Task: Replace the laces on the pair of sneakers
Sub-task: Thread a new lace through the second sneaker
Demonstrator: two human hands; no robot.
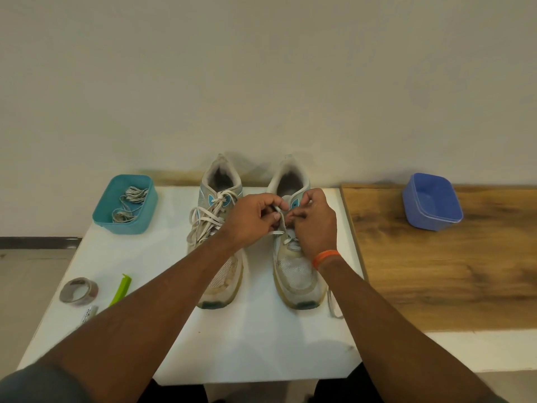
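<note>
Lace (pixel 278 225) at frame centre is light, limp, flat and slippery; take it near its stiff tip. Left hand (pixel 252 218) and right hand (pixel 312 221) both pinch it above the right sneaker (pixel 296 271).

The person's arms are bare; an orange wristband (pixel 325 258) circles the right wrist, a grey sleeve (pixel 35 385) covers the left upper arm.
</note>
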